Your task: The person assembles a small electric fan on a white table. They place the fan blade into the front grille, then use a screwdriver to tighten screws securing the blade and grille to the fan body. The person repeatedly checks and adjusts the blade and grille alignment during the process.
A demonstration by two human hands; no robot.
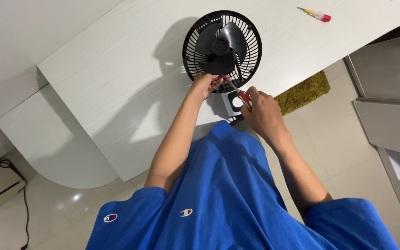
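Note:
A small black fan [222,48] lies on the white table [130,78], its grille and blades facing up. My left hand [204,84] grips the near rim of the grille. My right hand [262,111] holds a red-handled screwdriver [238,92], whose metal tip points into the lower part of the grille beside my left fingers. The fan's grey base [231,103] shows between my two hands at the table's edge.
A second screwdriver [315,15] with a red and yellow handle lies at the far right of the table. A green mat [304,91] lies on the tiled floor. A grey cabinet [390,102] stands at the right. A cable [24,203] runs along the floor at the left.

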